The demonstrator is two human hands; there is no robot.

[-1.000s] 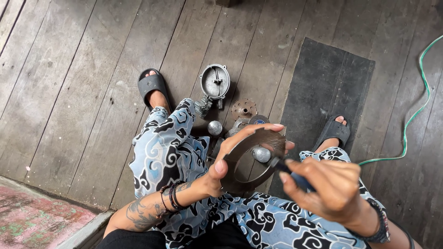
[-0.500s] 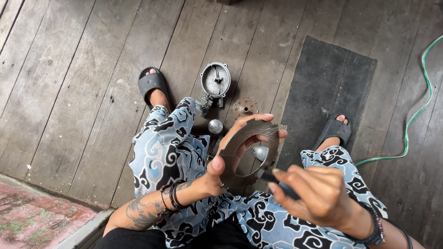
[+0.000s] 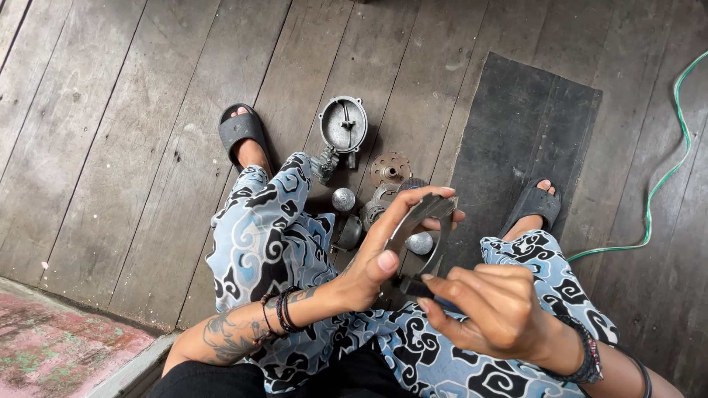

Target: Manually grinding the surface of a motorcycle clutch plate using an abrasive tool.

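Grey metal, a flat ring-shaped plate (image 3: 424, 221), sat in the left hand (image 3: 376, 262), thumb pressed on its near edge and fingers curled over the far rim, so that it stood tilted nearly edge-on above the lap. The right hand (image 3: 490, 313) was clenched around a dark-handled tool (image 3: 414, 286), the tip of which met the near part of the plate; what kind of tool it was could not be told, since the fingers hid most of it.

Judged from how things lay, the work was partway through: one part was being treated in the hands, while several others waited apart on the floor, none fitted together. Just beyond the plate lay a shiny round ball-like piece (image 3: 420, 242) and, further left, a second one (image 3: 344, 200). Past these lay a rusty toothed disc (image 3: 390, 169) and, at the far side, a round grey housing (image 3: 343, 124) with its open face up. Some darker parts lay half hidden behind the left hand.

Around them ran the weathered wooden floor (image 3: 133, 133), with a black rubber mat (image 3: 523, 125) to the right and a green hose (image 3: 667, 173) curving along the right edge. Both feet wore dark sandals.
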